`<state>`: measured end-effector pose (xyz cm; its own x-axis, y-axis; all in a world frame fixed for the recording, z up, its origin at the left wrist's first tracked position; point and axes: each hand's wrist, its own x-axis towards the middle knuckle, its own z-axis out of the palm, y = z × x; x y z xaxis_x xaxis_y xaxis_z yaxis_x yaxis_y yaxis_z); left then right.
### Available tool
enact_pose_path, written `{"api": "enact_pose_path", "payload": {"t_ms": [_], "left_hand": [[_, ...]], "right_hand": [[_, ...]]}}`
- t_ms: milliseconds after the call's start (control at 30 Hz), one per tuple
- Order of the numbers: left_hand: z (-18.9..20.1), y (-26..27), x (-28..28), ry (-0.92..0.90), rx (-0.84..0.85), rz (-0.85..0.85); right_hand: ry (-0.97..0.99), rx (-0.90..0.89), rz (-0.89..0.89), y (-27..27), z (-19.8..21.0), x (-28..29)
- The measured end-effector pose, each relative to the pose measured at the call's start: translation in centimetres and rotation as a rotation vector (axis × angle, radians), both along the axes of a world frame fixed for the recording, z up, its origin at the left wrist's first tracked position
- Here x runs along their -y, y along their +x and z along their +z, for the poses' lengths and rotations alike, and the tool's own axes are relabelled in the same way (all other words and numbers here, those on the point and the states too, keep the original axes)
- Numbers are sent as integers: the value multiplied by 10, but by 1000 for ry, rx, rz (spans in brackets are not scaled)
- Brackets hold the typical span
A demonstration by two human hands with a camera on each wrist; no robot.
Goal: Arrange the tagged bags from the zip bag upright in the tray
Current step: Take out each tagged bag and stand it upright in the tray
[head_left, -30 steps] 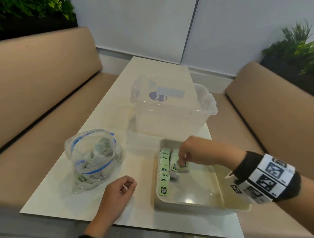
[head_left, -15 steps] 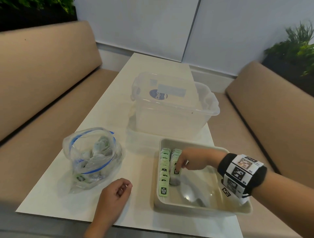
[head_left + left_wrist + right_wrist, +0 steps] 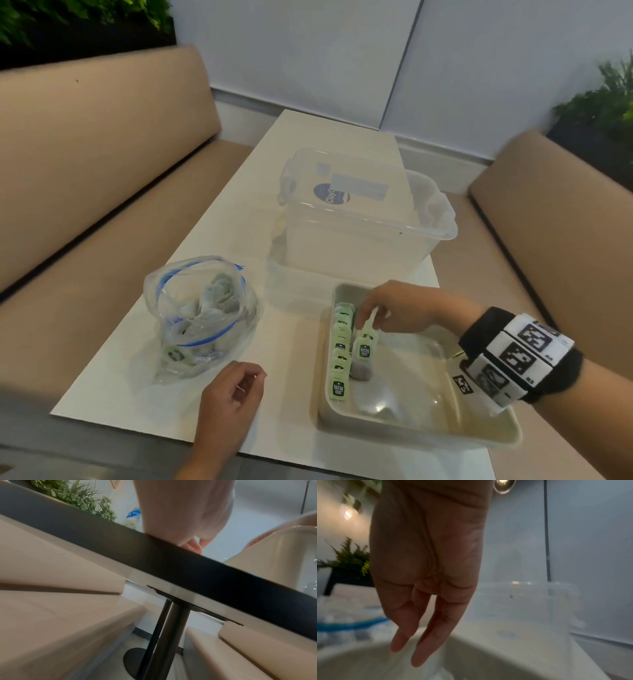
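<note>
- A long pale table (image 3: 212, 260) stands between two tan benches (image 3: 85, 164), with a grey-white wall behind and green plants in the corners.
- A clear storage box (image 3: 363, 236) stands in the middle of the table.
- The tray (image 3: 404, 428) is near the front edge, on the right side.
- A row of tagged bags (image 3: 340, 353) stands upright along the left wall of the tray; a second row begins beside it.
- The right hand (image 3: 400, 310) is above this second row, its fingers relaxed and pointing down, holding nothing.
- The front bag of the second row (image 3: 363, 353) stands just below the fingertips.
- The zip bag (image 3: 202, 318) is open on the left, more bags inside.
- The left hand (image 3: 233, 397) rests on the table, loosely curled, empty.
</note>
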<state>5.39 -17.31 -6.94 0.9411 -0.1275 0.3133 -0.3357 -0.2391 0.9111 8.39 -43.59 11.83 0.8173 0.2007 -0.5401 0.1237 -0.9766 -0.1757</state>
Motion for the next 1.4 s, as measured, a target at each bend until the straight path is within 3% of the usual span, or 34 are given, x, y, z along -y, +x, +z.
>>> {"api": "enact_pose_path", "payload": {"t_ms": [133,233,300,433,567,767,967,1100,1300,1400], "left_hand": [[2,-12,-28,-137,165,271],[2,-5,-48,-252,108,481],[3,4,-54,-162,65,526],[5,34,-60,-82,-187,365],[7,52,-61,-289,-249,147],[5,49,-61,-143,-219,182],[-1,52,-61,-127,-231,163],[0,51,-62,-83,-206,176],[3,50,-63,-89,-223,185],[3,50,-62,-109,-233,172]], "right_hand": [[225,89,47,14,39,-53],[327,117,136,31,48,-107],[308,153,190,46,42,-142],[50,209,272,76,5,-193],[-218,255,351,86,-36,-214],[-295,290,238,94,-73,-217],[-304,127,132,97,-82,-205],[-262,229,40,95,-78,-201],[-291,357,192,93,-62,-198],[-233,370,183,93,-56,-197]]}}
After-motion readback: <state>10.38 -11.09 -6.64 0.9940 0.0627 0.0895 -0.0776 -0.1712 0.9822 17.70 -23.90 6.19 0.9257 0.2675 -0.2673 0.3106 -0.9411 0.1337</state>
